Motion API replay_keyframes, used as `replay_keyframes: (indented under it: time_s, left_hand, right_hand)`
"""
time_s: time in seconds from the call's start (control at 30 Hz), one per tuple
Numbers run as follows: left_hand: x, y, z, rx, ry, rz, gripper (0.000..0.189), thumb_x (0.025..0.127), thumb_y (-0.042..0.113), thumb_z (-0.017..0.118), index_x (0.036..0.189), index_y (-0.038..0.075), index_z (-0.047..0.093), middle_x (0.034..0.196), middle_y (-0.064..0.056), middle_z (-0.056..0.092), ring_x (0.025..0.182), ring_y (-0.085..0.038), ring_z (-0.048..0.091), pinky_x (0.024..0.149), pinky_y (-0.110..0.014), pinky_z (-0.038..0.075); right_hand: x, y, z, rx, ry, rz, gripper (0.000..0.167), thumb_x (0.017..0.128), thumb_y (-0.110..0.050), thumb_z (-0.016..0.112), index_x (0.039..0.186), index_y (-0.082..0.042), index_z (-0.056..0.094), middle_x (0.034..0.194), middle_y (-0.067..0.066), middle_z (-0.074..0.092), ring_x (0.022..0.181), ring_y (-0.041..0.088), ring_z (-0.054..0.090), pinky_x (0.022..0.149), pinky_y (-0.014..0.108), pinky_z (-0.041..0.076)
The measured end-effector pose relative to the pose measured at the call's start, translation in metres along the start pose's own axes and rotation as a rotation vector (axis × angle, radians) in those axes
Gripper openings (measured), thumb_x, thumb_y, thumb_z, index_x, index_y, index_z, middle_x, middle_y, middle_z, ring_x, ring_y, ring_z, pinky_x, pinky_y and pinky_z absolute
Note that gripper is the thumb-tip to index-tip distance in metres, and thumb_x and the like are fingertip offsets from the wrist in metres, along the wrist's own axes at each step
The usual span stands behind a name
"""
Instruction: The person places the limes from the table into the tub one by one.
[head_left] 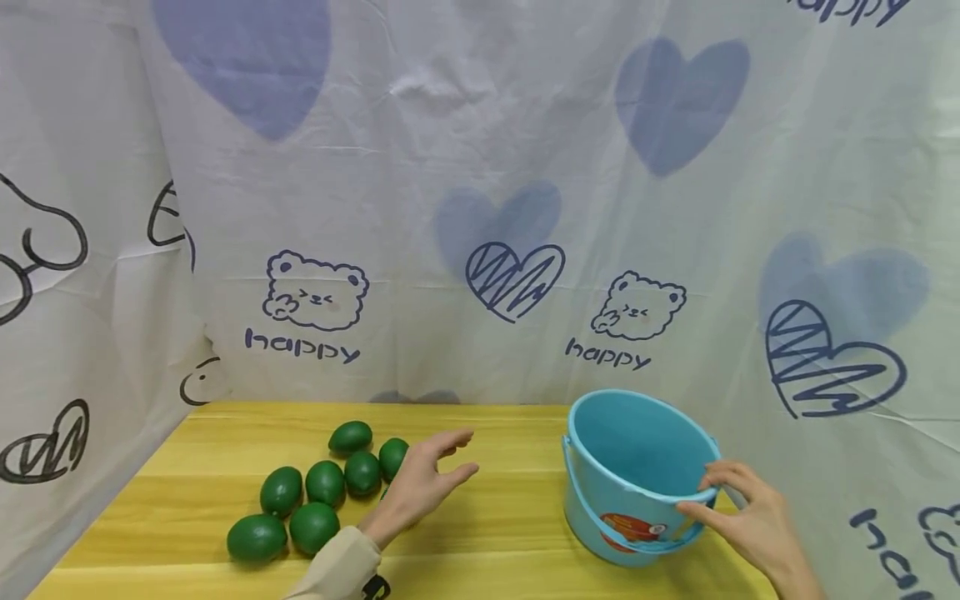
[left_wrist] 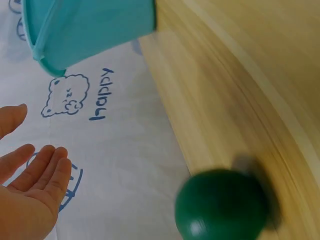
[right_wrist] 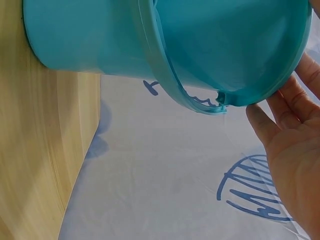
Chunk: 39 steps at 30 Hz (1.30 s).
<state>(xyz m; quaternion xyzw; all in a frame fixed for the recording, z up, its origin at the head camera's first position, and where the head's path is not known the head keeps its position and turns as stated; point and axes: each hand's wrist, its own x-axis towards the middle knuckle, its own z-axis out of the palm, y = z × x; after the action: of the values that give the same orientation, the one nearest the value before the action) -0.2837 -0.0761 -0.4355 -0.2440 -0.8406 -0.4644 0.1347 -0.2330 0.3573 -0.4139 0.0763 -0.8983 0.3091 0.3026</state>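
From where I stand, the light blue bucket (head_left: 592, 492) is at about 3 o'clock on the yellow wood-grain surface (head_left: 510, 533), with the green fruits (head_left: 326, 483) bunched toward 9 o'clock. The right hand (head_left: 757, 517) grips the bucket at 4 o'clock on its rim, thumb to the near side and fingers farther round. The left hand (head_left: 423, 483) holds nothing: it hovers just beside the bunch, on its 3 o'clock side, fingers loosely extended and thumb apart.

I'd take the bucket for thin, springy plastic, light enough to skid or tip if pushed, so the rim is a sensible place to hold it; the handle (head_left: 600, 521), drooping at the 6 o'clock side, would swing. The fruits look firm, smooth and a bit glossy, probably light and inclined to roll. I'd take one across its plump middle, thumb against fingers, rather than by the tapered ends. Nothing about them seems fragile.

Counting up: one bucket, one handle, one red label (head_left: 630, 529) on its front, two hands. Seven fruits show plainly, and a dark green sliver by the left hand is likely an eighth, mostly hidden. Printed cloth (head_left: 420, 367) hangs at 12 o'clock.
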Motion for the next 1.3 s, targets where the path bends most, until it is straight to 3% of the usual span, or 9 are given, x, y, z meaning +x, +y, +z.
replay_keyframes:
  time_s: [0.13, 0.27, 0.4, 0.43, 0.7, 1.07, 1.3]
  left_hand:
    - [-0.008, -0.007, -0.008, 0.079, 0.003, -0.006, 0.045, 0.091, 0.026, 0.071, 0.132, 0.01, 0.061, 0.128, -0.011, 0.065, 0.113, -0.028, 0.063, 0.093, -0.043, 0.053]
    - [-0.014, -0.014, -0.016, 0.125, 0.046, -0.02, 0.043, 0.089, 0.021, 0.074, 0.129, 0.012, 0.063, 0.124, -0.009, 0.067, 0.11, -0.026, 0.065, 0.09, -0.041, 0.055]
    - [-0.017, -0.021, -0.022, 0.137, 0.078, -0.052, 0.042, 0.087, 0.018, 0.075, 0.127, 0.013, 0.065, 0.122, -0.007, 0.068, 0.108, -0.025, 0.065, 0.089, -0.041, 0.055]
    - [-0.018, -0.022, -0.024, 0.143, 0.082, -0.064, 0.042, 0.086, 0.019, 0.076, 0.127, 0.013, 0.065, 0.122, -0.007, 0.068, 0.108, -0.025, 0.065, 0.089, -0.04, 0.055]
    - [-0.027, -0.03, -0.029, 0.118, 0.15, -0.153, 0.04, 0.083, 0.015, 0.078, 0.122, 0.009, 0.068, 0.12, -0.009, 0.068, 0.109, -0.029, 0.066, 0.09, -0.045, 0.055]
    - [-0.038, -0.04, -0.033, 0.217, 0.094, -0.236, 0.042, 0.082, 0.015, 0.079, 0.122, 0.008, 0.067, 0.122, -0.011, 0.067, 0.11, -0.031, 0.064, 0.086, -0.043, 0.056]
    - [-0.042, -0.048, -0.033, 0.243, 0.032, -0.296, 0.047, 0.081, 0.016, 0.08, 0.123, 0.0, 0.065, 0.12, -0.014, 0.068, 0.111, -0.033, 0.063, 0.087, -0.047, 0.055]
  right_hand:
    - [0.0, 0.0, -0.003, 0.021, -0.021, 0.012, 0.031, 0.064, -0.022, 0.092, 0.082, -0.016, 0.068, 0.111, 0.01, 0.062, 0.102, -0.019, 0.036, 0.093, 0.041, 0.043]
    - [0.001, 0.0, -0.003, 0.029, -0.024, 0.016, 0.03, 0.065, -0.024, 0.092, 0.081, -0.016, 0.068, 0.111, 0.011, 0.062, 0.101, -0.02, 0.034, 0.092, 0.054, 0.044]
    - [0.002, -0.001, -0.002, 0.033, -0.025, 0.019, 0.03, 0.065, -0.025, 0.092, 0.081, -0.016, 0.068, 0.111, 0.011, 0.062, 0.101, -0.02, 0.033, 0.093, 0.056, 0.043]
    - [0.003, -0.002, -0.003, 0.043, -0.027, 0.021, 0.03, 0.065, -0.024, 0.092, 0.081, -0.016, 0.068, 0.112, 0.012, 0.062, 0.101, -0.021, 0.033, 0.091, 0.062, 0.042]
    - [0.005, -0.004, -0.001, 0.038, -0.031, 0.005, 0.031, 0.065, -0.025, 0.092, 0.081, -0.016, 0.067, 0.112, 0.012, 0.063, 0.1, -0.021, 0.033, 0.091, 0.062, 0.042]
    - [0.002, -0.004, -0.001, 0.051, -0.037, 0.005, 0.03, 0.065, -0.023, 0.092, 0.081, -0.016, 0.067, 0.112, 0.013, 0.062, 0.101, -0.021, 0.032, 0.092, 0.063, 0.041]
    - [0.002, -0.003, 0.0, 0.058, -0.039, 0.013, 0.03, 0.065, -0.023, 0.092, 0.081, -0.015, 0.067, 0.112, 0.013, 0.061, 0.101, -0.02, 0.032, 0.092, 0.063, 0.041]
